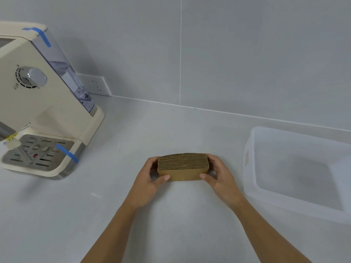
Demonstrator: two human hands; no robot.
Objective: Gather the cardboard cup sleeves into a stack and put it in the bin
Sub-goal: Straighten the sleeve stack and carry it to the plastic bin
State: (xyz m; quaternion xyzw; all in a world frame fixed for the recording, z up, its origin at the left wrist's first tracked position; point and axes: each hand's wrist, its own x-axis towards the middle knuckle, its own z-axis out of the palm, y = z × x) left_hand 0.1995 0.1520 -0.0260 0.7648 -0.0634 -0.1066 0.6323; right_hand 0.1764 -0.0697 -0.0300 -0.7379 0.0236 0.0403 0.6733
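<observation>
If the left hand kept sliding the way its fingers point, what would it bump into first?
The left hand points right, into the stack of cup sleeves it already grips. Past that sits the right hand, then probably the clear bin.

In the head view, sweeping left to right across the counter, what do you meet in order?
Coffee machine → wall socket → left hand → stack of cardboard cup sleeves → right hand → clear plastic bin. Both hands clasp the ends of the stack.

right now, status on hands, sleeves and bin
Left hand and right hand clamp sleeve stack on counter. Bin empty, to the right. Path clear.
</observation>
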